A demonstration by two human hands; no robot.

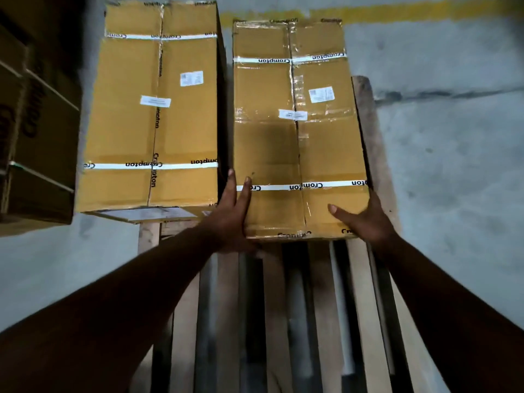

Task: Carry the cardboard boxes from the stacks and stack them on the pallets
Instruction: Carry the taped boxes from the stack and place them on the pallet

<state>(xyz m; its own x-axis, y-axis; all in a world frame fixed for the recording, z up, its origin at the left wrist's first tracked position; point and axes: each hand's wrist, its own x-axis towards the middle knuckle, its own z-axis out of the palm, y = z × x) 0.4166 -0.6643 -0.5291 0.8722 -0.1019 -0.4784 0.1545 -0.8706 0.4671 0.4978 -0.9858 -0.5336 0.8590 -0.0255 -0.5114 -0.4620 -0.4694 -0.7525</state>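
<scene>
Two long brown cardboard boxes lie side by side on a wooden pallet [297, 307]. The right box [295, 143] has clear tape and white straps across its top. My left hand [234, 217] grips its near left corner, fingers lying up the left edge. At the near right corner, my right hand [365, 219] holds the box with the thumb on top and fingers round the side. The left box [153, 114] stands a little taller, apart from both hands.
More stacked cardboard boxes [31, 131] stand in shadow at the far left. The pallet's bare slats stretch toward me below the boxes. Grey concrete floor [453, 165] with a yellow painted line [397, 9] lies to the right and beyond.
</scene>
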